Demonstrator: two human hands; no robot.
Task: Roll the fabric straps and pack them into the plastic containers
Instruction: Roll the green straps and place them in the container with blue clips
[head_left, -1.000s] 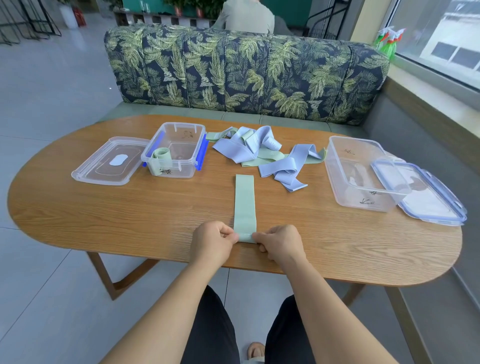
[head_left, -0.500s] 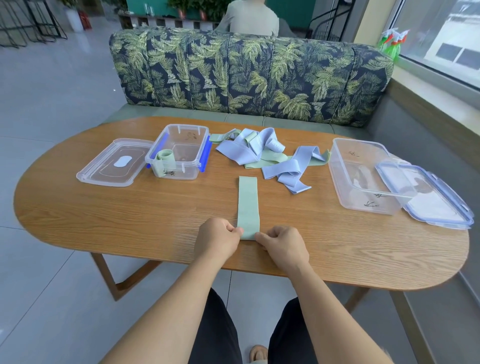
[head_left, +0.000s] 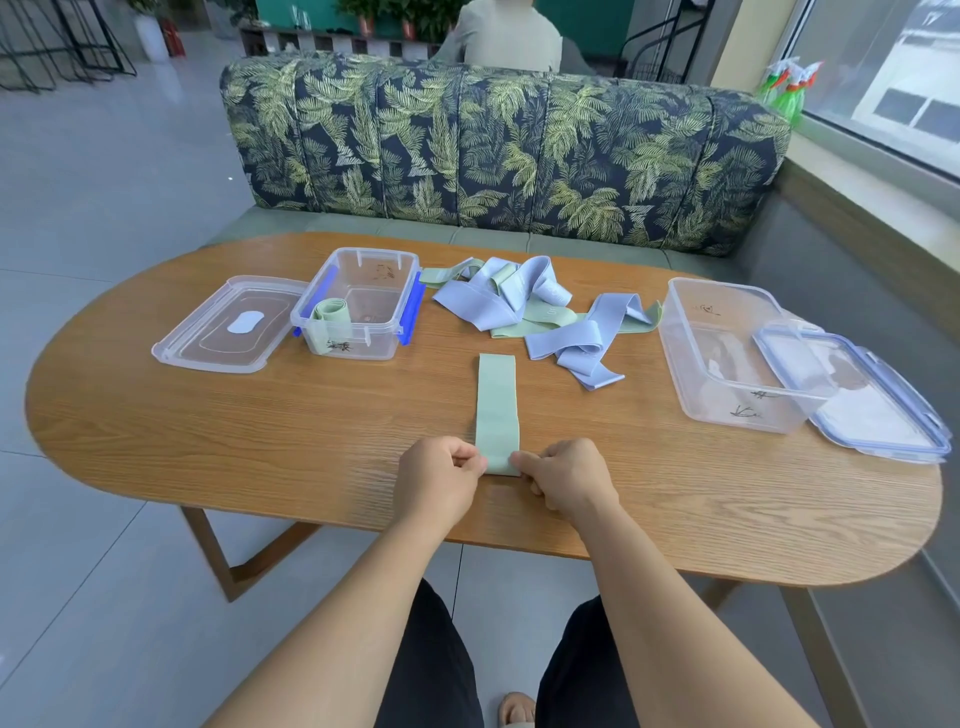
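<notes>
Both hands, left hand and right hand, pinch the near end of a flat green strap on the wooden table. Beyond lies a tangled strap pile. 1 rolled strap sits in the left container; the right container looks empty.

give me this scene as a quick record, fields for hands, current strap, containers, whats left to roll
left hand: pinches near end of green strap
right hand: pinches same end
green strap: flat on table, mostly unrolled
small container: open, holds one rolled strap
large container: open, no strap seen inside
loose pile: blue and green straps, between the containers
</notes>
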